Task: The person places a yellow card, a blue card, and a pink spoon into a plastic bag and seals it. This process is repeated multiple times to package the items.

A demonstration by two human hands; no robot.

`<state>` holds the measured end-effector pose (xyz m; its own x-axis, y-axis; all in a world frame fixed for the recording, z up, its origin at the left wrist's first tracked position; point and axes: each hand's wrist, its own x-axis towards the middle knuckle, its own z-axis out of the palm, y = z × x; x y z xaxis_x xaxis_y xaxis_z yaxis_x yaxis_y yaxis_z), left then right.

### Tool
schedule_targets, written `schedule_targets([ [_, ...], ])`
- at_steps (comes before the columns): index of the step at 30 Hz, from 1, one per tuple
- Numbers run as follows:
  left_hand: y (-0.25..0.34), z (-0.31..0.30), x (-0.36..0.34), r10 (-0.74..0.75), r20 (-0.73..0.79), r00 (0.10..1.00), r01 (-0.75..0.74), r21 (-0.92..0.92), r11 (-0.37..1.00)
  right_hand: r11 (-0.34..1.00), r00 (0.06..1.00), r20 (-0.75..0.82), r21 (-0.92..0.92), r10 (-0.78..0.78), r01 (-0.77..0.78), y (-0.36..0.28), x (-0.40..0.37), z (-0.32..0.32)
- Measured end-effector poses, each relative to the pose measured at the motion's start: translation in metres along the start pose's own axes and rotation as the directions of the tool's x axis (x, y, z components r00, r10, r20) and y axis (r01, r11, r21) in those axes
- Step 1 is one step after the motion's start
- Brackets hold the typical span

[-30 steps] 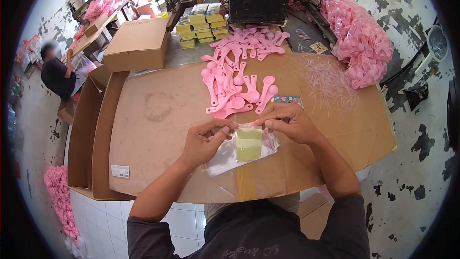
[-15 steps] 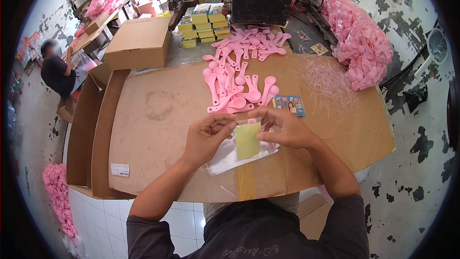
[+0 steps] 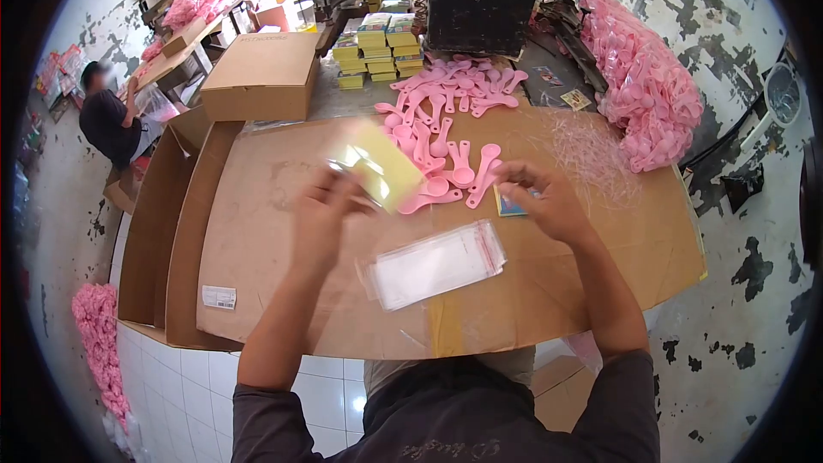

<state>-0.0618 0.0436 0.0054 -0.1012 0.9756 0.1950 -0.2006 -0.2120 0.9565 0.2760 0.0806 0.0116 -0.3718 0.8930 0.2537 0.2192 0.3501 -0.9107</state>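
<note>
My left hand (image 3: 330, 206) is closed on a clear plastic bag with a yellow card (image 3: 383, 166) inside, raised over the cardboard sheet and blurred by motion. My right hand (image 3: 545, 200) hangs above a blue picture card (image 3: 512, 203), partly covering it; its fingers are curled but apart, with nothing seen in them. Between and below the hands lies a stack of clear plastic bags (image 3: 437, 266) on the cardboard sheet (image 3: 274, 266). Pink measuring spoons (image 3: 435, 146) form a loose pile just beyond, close to the yellow card.
Stacks of cards (image 3: 375, 43) and a closed cardboard box (image 3: 261, 73) stand at the back. An open box (image 3: 176, 231) is at the left. Bagged pink spoons (image 3: 643, 86) and plastic strands (image 3: 587, 146) lie at the right. A person (image 3: 110, 124) sits at the far left.
My left hand has moved left and up with the bagged card, away from the bag stack. My right hand has let go of the bag and shifted right, over the blue card.
</note>
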Motion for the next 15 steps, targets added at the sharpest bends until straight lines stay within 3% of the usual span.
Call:
schedule_targets([
  [2,0.021,-0.025,0.018,0.231,-0.341,0.911,-0.304,-0.178,0.936,0.997,0.997,-0.067,-0.063,0.041,-0.045,0.012,-0.001,-0.02],
  [4,0.045,-0.048,0.028,0.324,-0.522,0.789,-0.471,-0.175,0.865,0.991,0.989,-0.114,-0.075,0.099,-0.108,0.023,-0.003,-0.033],
  [6,0.052,-0.043,0.029,0.295,-0.59,0.751,-0.478,-0.179,0.86,0.954,0.986,-0.166,-0.289,0.033,-0.081,0.029,-0.005,-0.036],
  [9,0.013,-0.042,0.025,0.199,-0.312,0.929,-0.245,-0.115,0.963,0.785,0.979,-0.129,-0.618,-0.156,0.043,0.04,-0.006,-0.041],
  [10,0.002,-0.031,0.021,0.166,-0.195,0.967,-0.158,0.053,0.986,0.692,0.971,-0.086,-0.716,-0.222,0.095,0.044,-0.007,-0.042],
  [11,-0.009,-0.015,0.016,0.106,-0.082,0.991,-0.084,0.227,0.97,0.707,0.982,-0.059,-0.702,-0.18,0.088,0.047,-0.008,-0.042],
  [13,-0.027,0.013,-0.003,0.129,0.256,0.958,-0.256,0.561,0.787,0.733,0.995,-0.009,-0.677,-0.096,0.065,0.051,-0.009,-0.044],
  [14,-0.029,0.027,-0.012,0.099,0.379,0.92,-0.322,0.588,0.742,0.748,0.997,-0.008,-0.661,-0.08,0.055,0.052,-0.009,-0.044],
  [15,-0.039,0.037,-0.018,0.194,0.514,0.836,-0.516,0.612,0.599,0.764,0.998,-0.006,-0.644,-0.064,0.045,0.052,-0.009,-0.043],
])
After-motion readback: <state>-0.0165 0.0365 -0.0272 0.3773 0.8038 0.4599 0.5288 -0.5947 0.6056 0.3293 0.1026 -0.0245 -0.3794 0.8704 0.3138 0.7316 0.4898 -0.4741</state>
